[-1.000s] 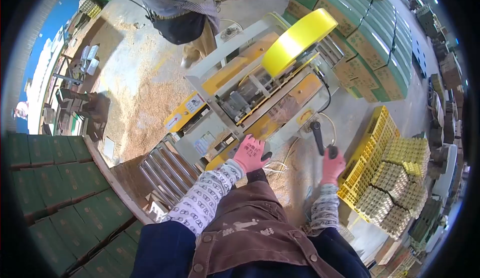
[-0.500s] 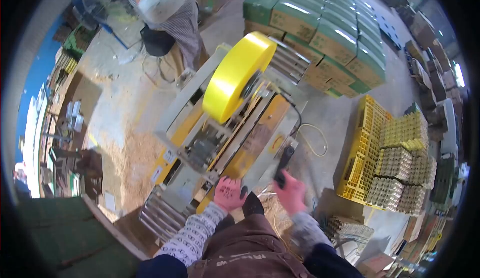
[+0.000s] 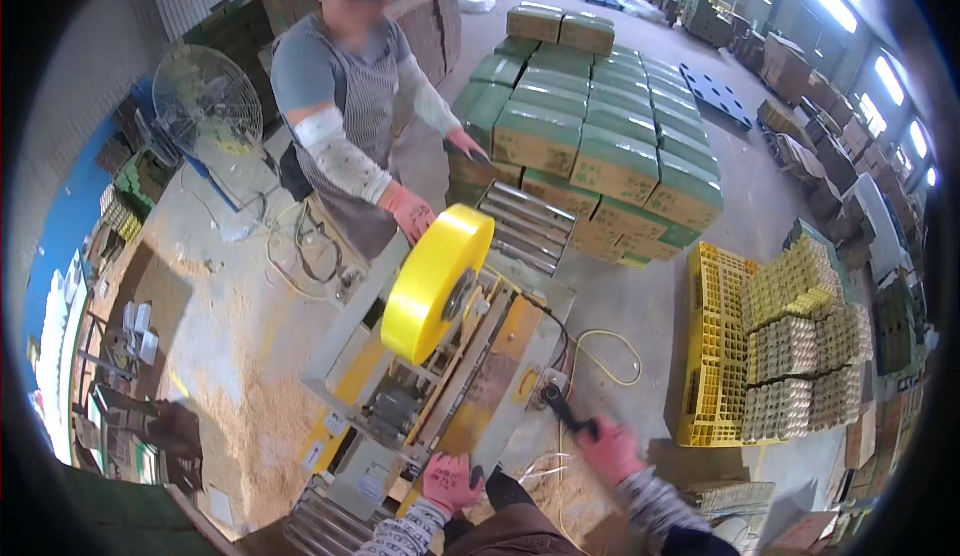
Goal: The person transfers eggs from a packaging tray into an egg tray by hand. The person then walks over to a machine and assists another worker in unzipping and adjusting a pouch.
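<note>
My left hand (image 3: 453,482), in a pink glove, rests on the near edge of the carton-sealing machine (image 3: 496,366), fingers spread. To its right, my right hand (image 3: 608,451), also gloved in pink, is wrapped round a black crank handle (image 3: 562,408) at the machine's right side. A large roll of yellow tape (image 3: 438,284) stands on top of the machine. Beyond it are metal rollers (image 3: 525,226) at the far end, and more rollers (image 3: 335,526) lie at the near left.
A co-worker (image 3: 365,106) in pink gloves and a striped apron stands across the machine. Behind the far rollers is a stack of green-topped cartons (image 3: 590,126). Egg trays (image 3: 805,326) sit by a yellow pallet (image 3: 715,346) at right. A fan (image 3: 208,101) stands at left.
The camera view has tilted up, bringing the co-worker's upper body and hands into view. My right hand and the crank handle have swung outward; my left hand stays at the machine's edge.
</note>
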